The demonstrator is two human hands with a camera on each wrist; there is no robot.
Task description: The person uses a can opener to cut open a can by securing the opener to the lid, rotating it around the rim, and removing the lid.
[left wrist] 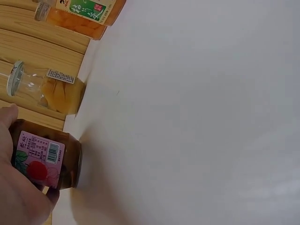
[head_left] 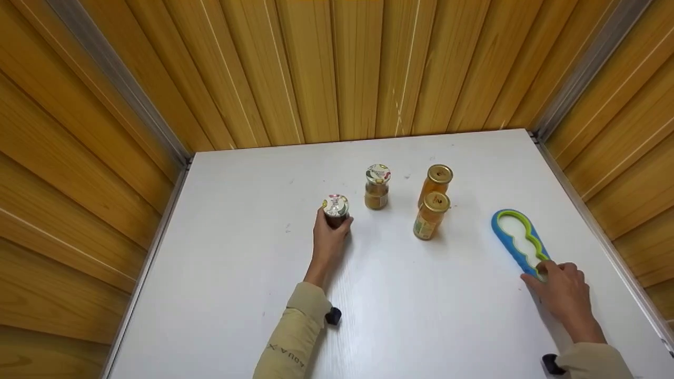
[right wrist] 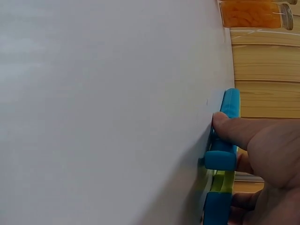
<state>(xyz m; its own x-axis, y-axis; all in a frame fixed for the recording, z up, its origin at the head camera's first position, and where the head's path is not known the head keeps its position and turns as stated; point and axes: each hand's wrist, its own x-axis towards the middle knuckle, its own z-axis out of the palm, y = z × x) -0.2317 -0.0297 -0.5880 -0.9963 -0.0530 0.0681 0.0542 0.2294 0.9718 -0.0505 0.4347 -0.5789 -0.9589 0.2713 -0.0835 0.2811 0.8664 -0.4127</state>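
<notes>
Head view: I see the left hand [head_left: 328, 241] wrapped round the dark jar [head_left: 336, 209] mid-frame, the right hand [head_left: 564, 292] pinching the blue-green loop tool [head_left: 512, 247], lower right. Left wrist: hold that jar upright. Right wrist: pinch firmly.

The head camera looked forward and down from above, farthest off, taking in most of the white tabletop [head_left: 237, 263] and the yellow-brown wood-grain walls [head_left: 305, 68]. The 2 wrist cameras sat low and close, their pictures tipped sideways: the left faced a dark glass jar with a pink label [left wrist: 49, 154], the right a blue-and-green plastic loop-shaped tool [right wrist: 220, 160]. All 3 views shared orange-filled glass jars [head_left: 430, 217].
</notes>
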